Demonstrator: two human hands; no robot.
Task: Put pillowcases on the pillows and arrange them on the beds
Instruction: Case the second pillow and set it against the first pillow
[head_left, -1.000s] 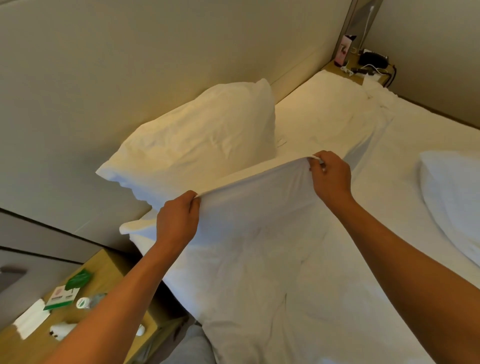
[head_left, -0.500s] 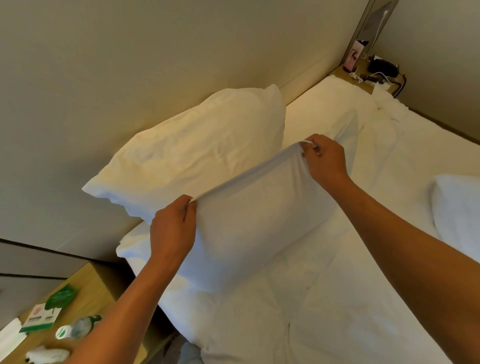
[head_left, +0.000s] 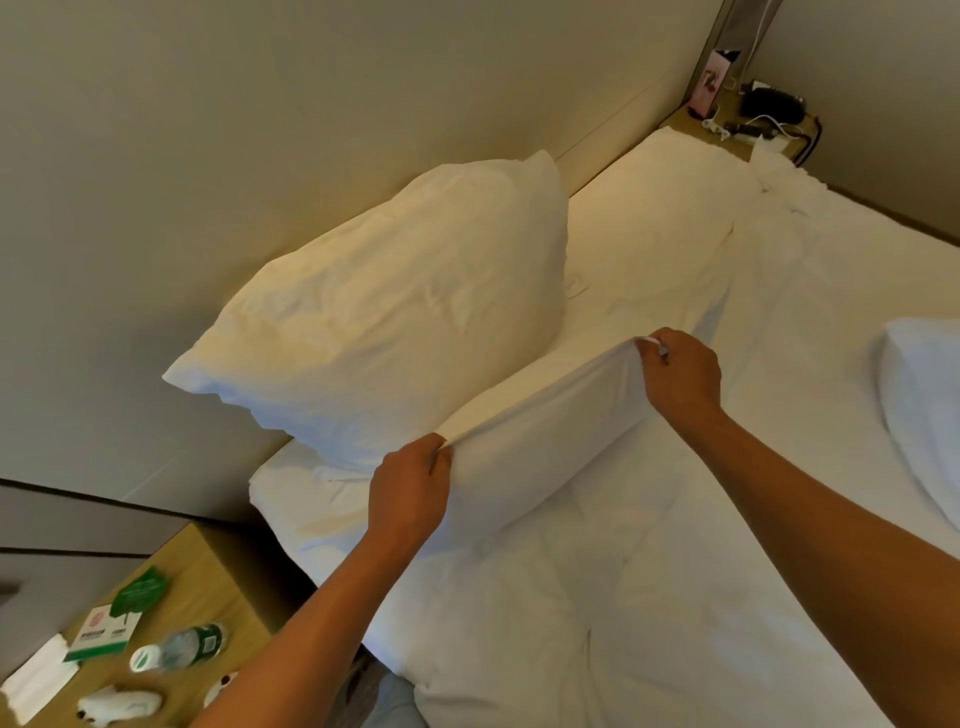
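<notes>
A white pillow (head_left: 540, 441) in its pillowcase lies on the white bed (head_left: 701, 597) in front of me. My left hand (head_left: 410, 493) pinches its near top corner and my right hand (head_left: 680, 374) pinches its far top corner, with the top edge stretched between them. Behind it a second cased pillow (head_left: 395, 312) leans upright against the beige headboard wall. Part of a third white pillow (head_left: 924, 415) shows at the right edge of the bed.
A wooden nightstand (head_left: 208, 571) at lower left carries a plastic bottle (head_left: 176, 649), a green-and-white card (head_left: 104, 631) and wrapped items. A far nightstand (head_left: 691, 117) at upper right holds a pink box (head_left: 709, 85), a black device and white cables. Crumpled bedding (head_left: 789, 182) lies near it.
Both hands have lowered the held pillow toward the mattress, in front of the leaning pillow. The grip on both corners is unchanged.
</notes>
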